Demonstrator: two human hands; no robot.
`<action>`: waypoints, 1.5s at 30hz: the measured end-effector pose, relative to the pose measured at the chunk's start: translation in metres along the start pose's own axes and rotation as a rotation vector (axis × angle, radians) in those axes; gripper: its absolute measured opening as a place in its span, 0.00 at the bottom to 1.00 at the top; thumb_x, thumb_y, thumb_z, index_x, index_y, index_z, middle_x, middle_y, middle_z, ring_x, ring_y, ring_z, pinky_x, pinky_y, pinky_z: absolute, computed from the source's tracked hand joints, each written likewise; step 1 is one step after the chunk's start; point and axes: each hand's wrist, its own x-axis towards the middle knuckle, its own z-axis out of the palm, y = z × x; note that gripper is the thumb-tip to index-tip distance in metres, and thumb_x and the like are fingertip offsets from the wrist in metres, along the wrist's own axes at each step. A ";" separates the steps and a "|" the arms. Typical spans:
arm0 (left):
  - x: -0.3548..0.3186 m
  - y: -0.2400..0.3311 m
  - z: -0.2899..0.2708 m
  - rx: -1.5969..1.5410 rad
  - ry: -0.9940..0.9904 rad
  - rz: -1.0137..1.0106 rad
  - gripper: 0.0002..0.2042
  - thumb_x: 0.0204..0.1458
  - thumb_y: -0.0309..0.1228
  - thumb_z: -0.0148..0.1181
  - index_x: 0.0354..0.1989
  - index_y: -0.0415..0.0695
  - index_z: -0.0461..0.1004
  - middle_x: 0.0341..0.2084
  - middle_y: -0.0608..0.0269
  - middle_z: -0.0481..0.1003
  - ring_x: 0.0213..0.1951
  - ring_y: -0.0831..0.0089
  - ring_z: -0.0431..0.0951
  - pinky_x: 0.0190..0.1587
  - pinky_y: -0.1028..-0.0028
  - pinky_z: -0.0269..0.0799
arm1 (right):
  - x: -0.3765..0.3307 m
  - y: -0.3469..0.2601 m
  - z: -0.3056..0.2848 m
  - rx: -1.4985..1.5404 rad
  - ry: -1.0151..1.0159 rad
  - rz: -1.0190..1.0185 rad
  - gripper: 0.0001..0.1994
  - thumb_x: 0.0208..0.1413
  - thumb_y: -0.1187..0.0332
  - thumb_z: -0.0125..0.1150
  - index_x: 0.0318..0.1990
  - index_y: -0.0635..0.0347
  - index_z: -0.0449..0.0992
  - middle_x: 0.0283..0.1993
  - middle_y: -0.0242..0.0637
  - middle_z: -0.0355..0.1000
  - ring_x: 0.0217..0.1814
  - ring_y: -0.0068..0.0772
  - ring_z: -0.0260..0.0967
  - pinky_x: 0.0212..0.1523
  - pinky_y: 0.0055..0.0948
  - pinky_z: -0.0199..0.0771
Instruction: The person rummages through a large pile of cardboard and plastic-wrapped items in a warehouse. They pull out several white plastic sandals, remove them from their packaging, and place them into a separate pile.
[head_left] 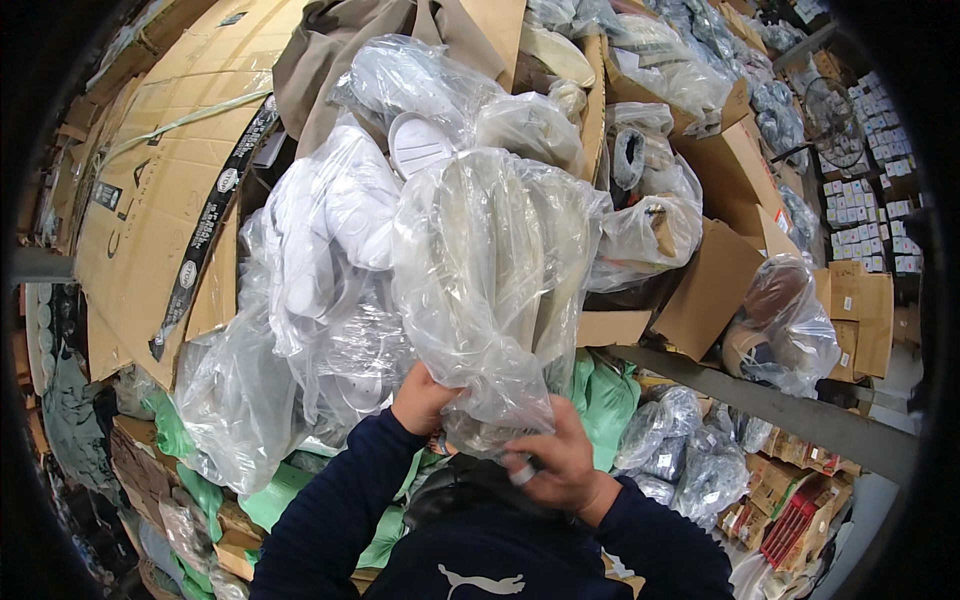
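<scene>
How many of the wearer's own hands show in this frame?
2. The left hand is at the lower left of the clear plastic bag; the right hand is at its lower right. Some left fingers are hidden.

two grips (424, 400) (562, 462), one ring (522, 472), one held clear bag (480, 270), one fan (836, 118)

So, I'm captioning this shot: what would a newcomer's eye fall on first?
Probably the big clear plastic bag in the centre, left hand and right hand at its lower end. Then the white bagged items left of it, and the cardboard panel at upper left.
</scene>
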 end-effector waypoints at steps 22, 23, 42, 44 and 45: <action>-0.095 -0.013 -0.049 -0.350 -0.268 0.156 0.19 0.66 0.31 0.49 0.63 0.39 0.66 0.52 0.58 0.76 0.50 0.70 0.78 0.52 0.70 0.77 | 0.033 -0.065 0.017 0.380 0.270 0.572 0.32 0.56 0.80 0.58 0.67 0.69 0.53 0.55 0.49 0.71 0.52 0.29 0.73 0.51 0.26 0.75; -0.098 -0.011 -0.049 -0.406 -0.280 0.132 0.19 0.67 0.32 0.49 0.64 0.40 0.66 0.52 0.57 0.76 0.49 0.70 0.79 0.51 0.69 0.78 | 0.034 -0.069 0.018 0.394 0.265 0.560 0.32 0.56 0.80 0.58 0.67 0.69 0.53 0.55 0.50 0.71 0.52 0.29 0.73 0.50 0.26 0.75; -0.163 0.003 -0.016 0.423 0.002 0.371 0.17 0.54 0.19 0.59 0.53 0.34 0.74 0.47 0.59 0.80 0.49 0.71 0.78 0.56 0.70 0.70 | 0.009 -0.079 0.060 0.540 0.084 0.324 0.35 0.64 0.68 0.59 0.71 0.66 0.47 0.68 0.47 0.59 0.66 0.35 0.61 0.66 0.36 0.61; -0.169 0.005 -0.013 0.363 -0.037 0.332 0.17 0.54 0.19 0.59 0.54 0.35 0.73 0.47 0.59 0.79 0.49 0.71 0.77 0.56 0.70 0.70 | 0.002 -0.075 0.063 0.483 0.081 0.312 0.34 0.62 0.70 0.60 0.71 0.66 0.48 0.66 0.46 0.60 0.65 0.35 0.62 0.65 0.36 0.62; -0.171 0.005 -0.012 0.336 -0.053 0.317 0.17 0.54 0.19 0.59 0.54 0.35 0.73 0.47 0.58 0.79 0.50 0.71 0.77 0.56 0.70 0.70 | -0.001 -0.074 0.064 0.454 0.080 0.307 0.34 0.61 0.71 0.60 0.71 0.66 0.49 0.66 0.45 0.60 0.65 0.35 0.62 0.65 0.35 0.63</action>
